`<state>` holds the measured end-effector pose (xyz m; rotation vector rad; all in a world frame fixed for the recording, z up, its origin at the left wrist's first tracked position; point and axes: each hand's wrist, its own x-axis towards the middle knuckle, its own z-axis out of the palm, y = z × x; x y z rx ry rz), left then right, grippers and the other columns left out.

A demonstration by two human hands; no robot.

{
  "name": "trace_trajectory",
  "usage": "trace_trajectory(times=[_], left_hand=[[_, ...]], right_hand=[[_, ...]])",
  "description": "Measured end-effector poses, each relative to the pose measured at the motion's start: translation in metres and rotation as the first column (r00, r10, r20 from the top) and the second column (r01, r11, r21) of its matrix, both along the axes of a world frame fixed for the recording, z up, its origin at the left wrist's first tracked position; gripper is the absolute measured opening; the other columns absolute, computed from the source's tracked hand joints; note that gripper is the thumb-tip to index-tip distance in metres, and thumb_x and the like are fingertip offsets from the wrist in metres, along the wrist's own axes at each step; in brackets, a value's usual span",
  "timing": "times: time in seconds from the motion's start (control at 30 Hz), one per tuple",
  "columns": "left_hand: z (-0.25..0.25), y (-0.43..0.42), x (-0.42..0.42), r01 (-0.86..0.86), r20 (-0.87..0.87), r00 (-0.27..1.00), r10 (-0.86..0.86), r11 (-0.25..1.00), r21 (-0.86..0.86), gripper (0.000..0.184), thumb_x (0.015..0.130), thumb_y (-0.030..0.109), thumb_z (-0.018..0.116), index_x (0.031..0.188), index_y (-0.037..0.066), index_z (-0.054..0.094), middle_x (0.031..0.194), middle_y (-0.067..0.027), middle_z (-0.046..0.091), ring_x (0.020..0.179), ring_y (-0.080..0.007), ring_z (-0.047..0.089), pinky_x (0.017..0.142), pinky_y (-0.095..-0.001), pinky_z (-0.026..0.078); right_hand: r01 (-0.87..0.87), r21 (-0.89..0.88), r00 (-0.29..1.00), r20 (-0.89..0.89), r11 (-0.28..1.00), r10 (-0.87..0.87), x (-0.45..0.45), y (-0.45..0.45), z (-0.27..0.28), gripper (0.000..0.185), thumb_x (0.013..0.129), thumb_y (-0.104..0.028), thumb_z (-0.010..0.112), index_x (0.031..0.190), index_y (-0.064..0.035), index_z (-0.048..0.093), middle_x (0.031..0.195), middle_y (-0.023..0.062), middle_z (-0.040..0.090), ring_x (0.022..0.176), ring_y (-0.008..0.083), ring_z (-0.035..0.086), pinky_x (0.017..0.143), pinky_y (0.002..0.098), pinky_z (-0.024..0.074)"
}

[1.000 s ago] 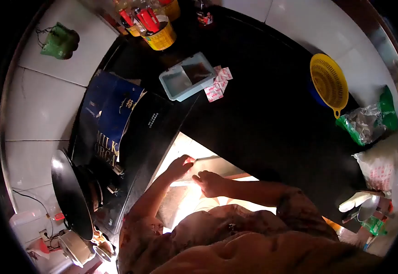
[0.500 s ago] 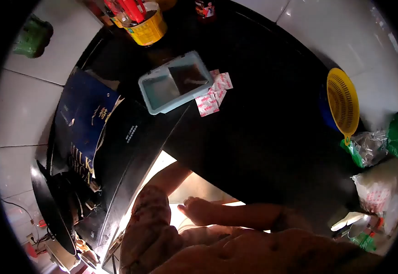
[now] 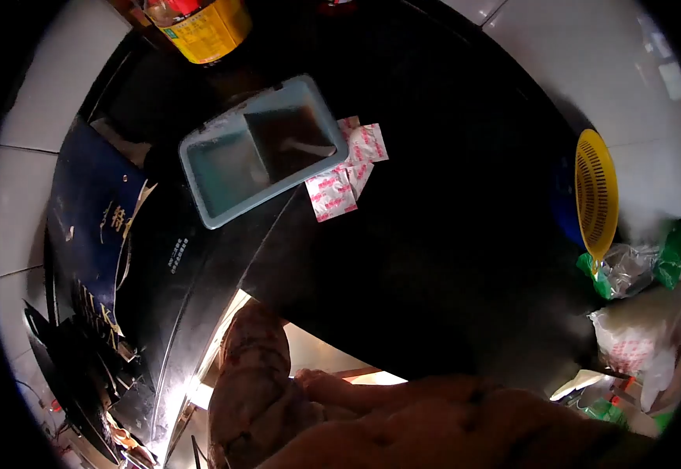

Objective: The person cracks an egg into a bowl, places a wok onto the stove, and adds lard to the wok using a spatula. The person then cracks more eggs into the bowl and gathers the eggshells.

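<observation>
Extending toward the near edge of a black counter (image 3: 465, 258), the person's left arm, in a patterned sleeve (image 3: 253, 344), runs out of sight below it. The left hand is hidden, so whether it is open, closed or gripping anything cannot be told. The right hand (image 3: 321, 384) shows partly, low in front of the body and near the left sleeve, against a brightly lit space below the counter; its fingers are too unclear to tell whether they hold something. The counter, nearest to both hands, spreads out ahead of the person.

On it, well apart from the hands, sits a pale blue divided tray (image 3: 278, 193), one compartment dark inside. White sachets with pink print (image 3: 333, 195) lie against its right side. Farther left is a torn dark blue sheet (image 3: 94, 211); behind the tray stands a yellow tub (image 3: 211, 31). Along the right wall are a yellow colander (image 3: 597, 187), tilted, and a white plastic bag (image 3: 630, 336).
</observation>
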<state>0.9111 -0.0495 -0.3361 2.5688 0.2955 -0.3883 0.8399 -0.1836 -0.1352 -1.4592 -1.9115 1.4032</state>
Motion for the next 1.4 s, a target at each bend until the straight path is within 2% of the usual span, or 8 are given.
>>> trace_trajectory(times=[0.97,1.4], left_hand=[[-0.012,-0.008,0.008,0.002,-0.03,1.0,-0.003,1.0,-0.018,0.032,0.083,0.017,0.058,0.11,0.002,0.055,0.11,-0.0149,0.056,0.095,-0.0268,0.054,0.08,-0.0356,0.045],[-0.012,-0.011,0.004,0.016,-0.038,0.999,-0.017,1.0,-0.021,0.033,0.083,0.018,0.058,0.111,0.002,0.055,0.112,-0.0156,0.055,0.095,-0.0274,0.054,0.08,-0.0361,0.045]], right_hand=[[-0.007,-0.076,0.998,-0.06,0.997,0.002,0.008,-0.009,0.004,0.027,0.089,-0.022,0.044,0.09,0.0029,0.055,0.085,0.0189,0.059,0.083,0.0292,0.059,0.073,0.0413,0.049],[0.027,-0.093,0.995,-0.098,0.995,-0.036,0.058,-0.04,0.05,0.025,0.086,-0.021,0.046,0.089,0.0029,0.054,0.085,0.0194,0.059,0.082,0.0303,0.059,0.072,0.0421,0.049]])
